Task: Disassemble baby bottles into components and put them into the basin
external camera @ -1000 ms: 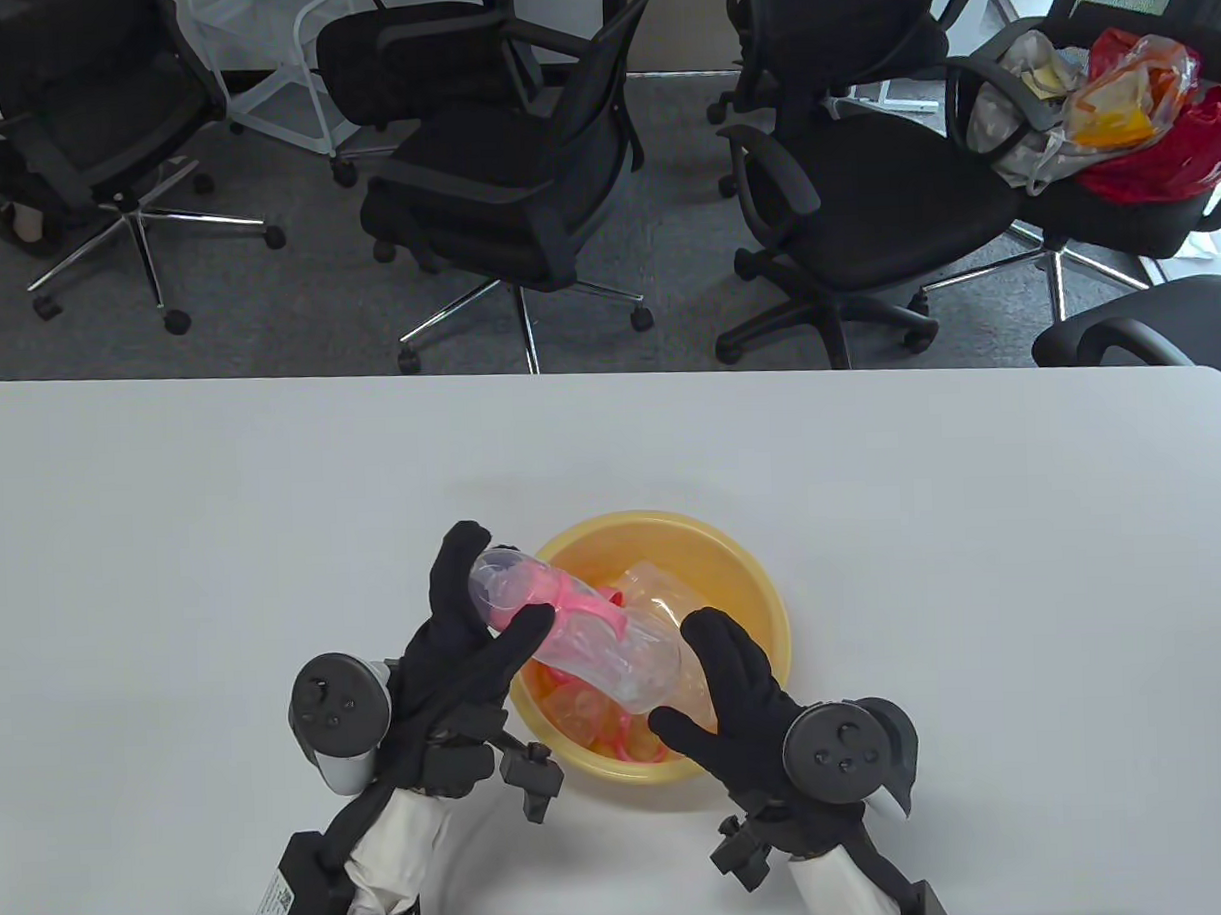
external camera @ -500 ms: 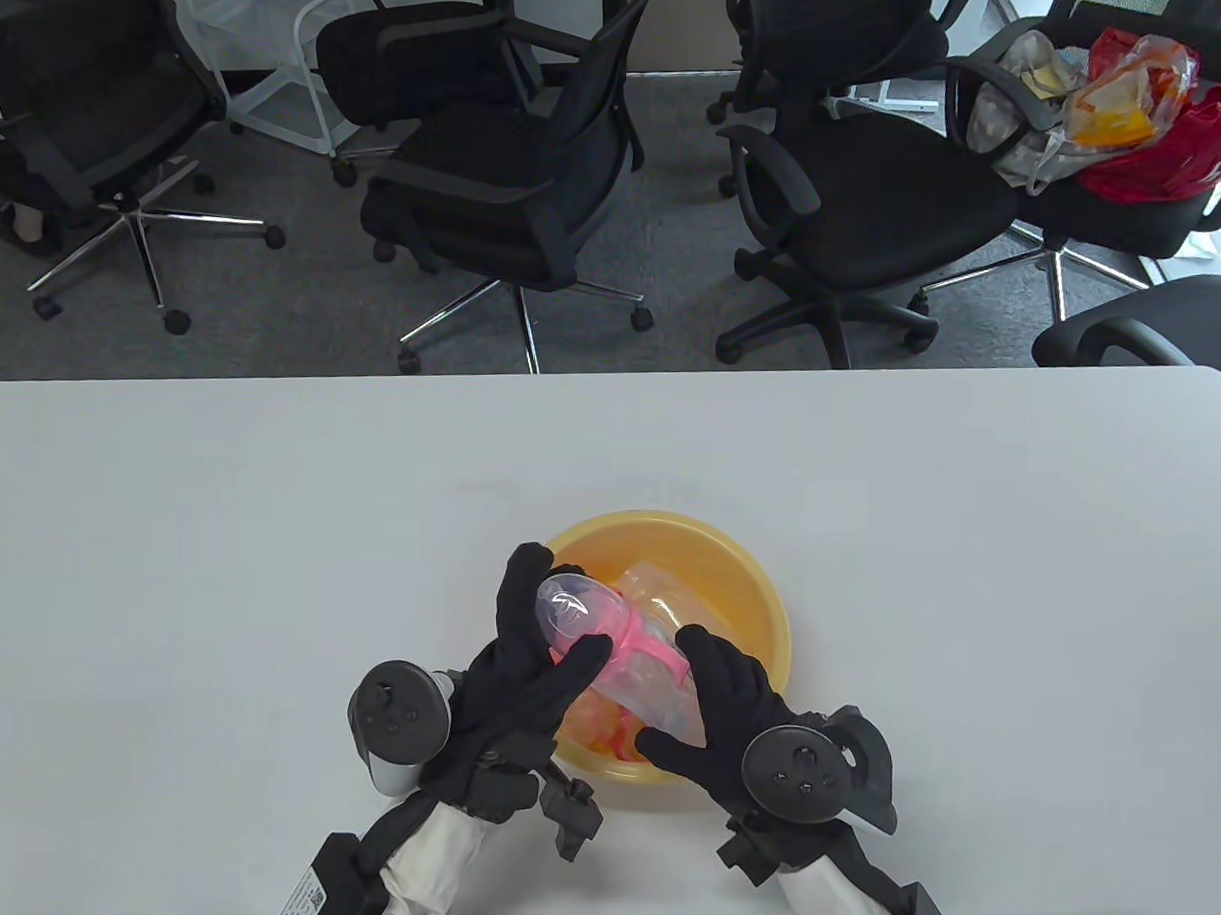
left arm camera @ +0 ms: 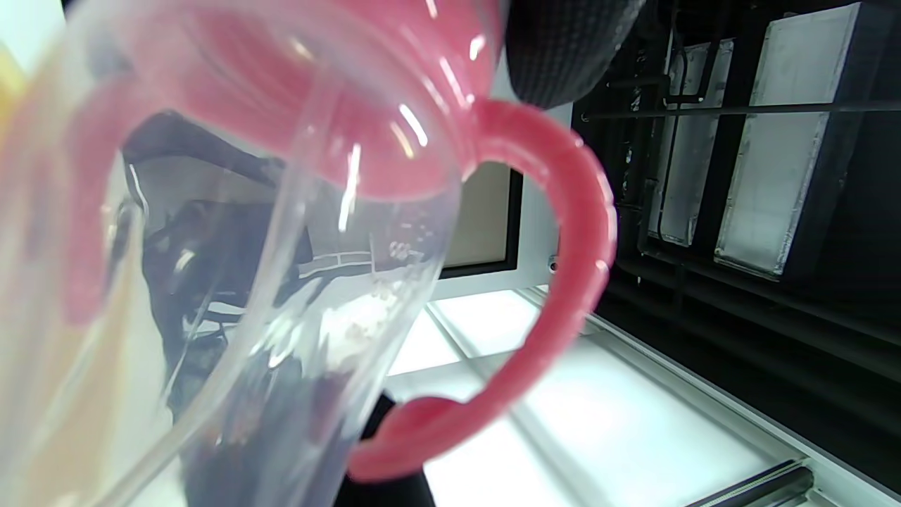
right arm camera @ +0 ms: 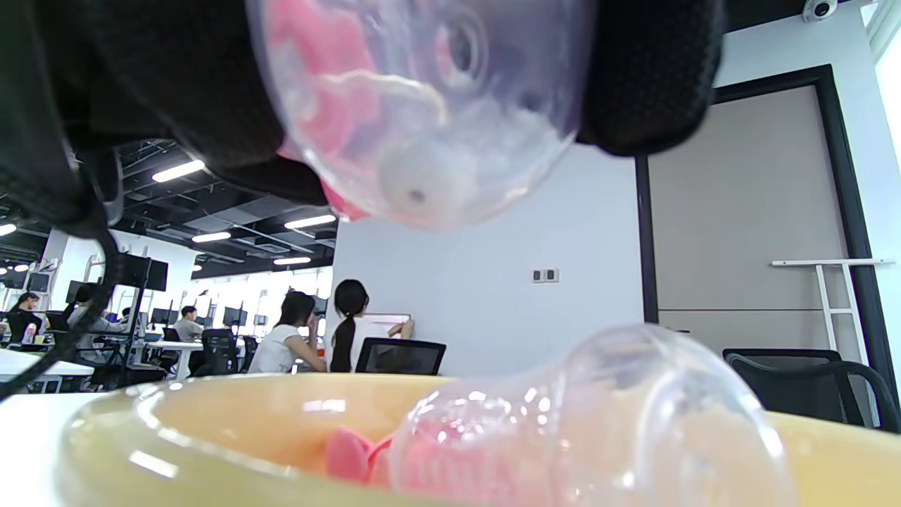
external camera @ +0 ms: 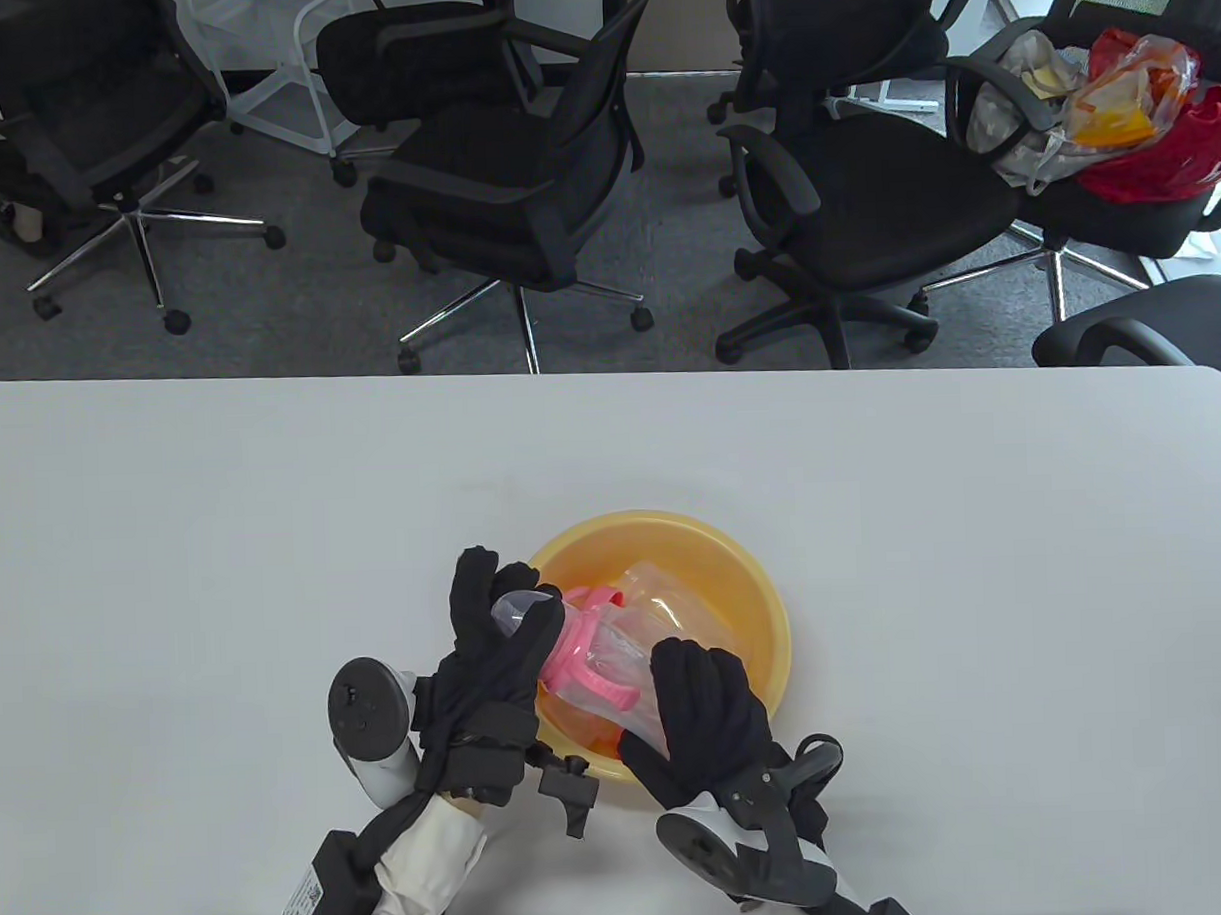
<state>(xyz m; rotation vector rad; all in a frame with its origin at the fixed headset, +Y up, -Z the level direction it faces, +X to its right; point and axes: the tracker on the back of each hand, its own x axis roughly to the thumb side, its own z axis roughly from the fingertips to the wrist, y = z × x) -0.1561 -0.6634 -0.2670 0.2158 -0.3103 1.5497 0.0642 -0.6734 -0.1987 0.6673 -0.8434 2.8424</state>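
Office chairs (external camera: pixel 521 180) and grey carpet behind, white worktop (external camera: pixel 272 509) in front, yellow basin (external camera: pixel 745 583) near your edge. You hold one baby bottle (external camera: pixel 618 667) tilted over the basin's near-left side, above it, not in it. Your left hand (external camera: pixel 497 642) has fingers and thumb curled round the clear cap (external camera: pixel 521 611) at the top end. Your right hand (external camera: pixel 700 715) wraps the clear body near its base; the right wrist view shows the rounded bottom between your fingers (right arm camera: pixel 647 77). The pink handle ring (external camera: pixel 578 659) sits between your two hands, and the left wrist view shows one pink handle (left arm camera: pixel 563 282) looping out.

Likely step: pulling or twisting the top off.

Risks from here:
- Clear plastic against fabric gloves looks slippery. If the cap lets go suddenly, the body may jerk out of your right hand.
- The bottle overhangs the near-left rim. A freed cap could fall outside onto the worktop, not into the basin.
- Your left thumb seems close to the pink ring. Grip cap and ring together and the wrong joint may turn, or nothing separates.
- Another clear bottle body (right arm camera: pixel 598 422) and pink parts (external camera: pixel 610 743) already lie in the basin. Drop hard and pieces may bounce.
- I can't tell if the ring is loosened.
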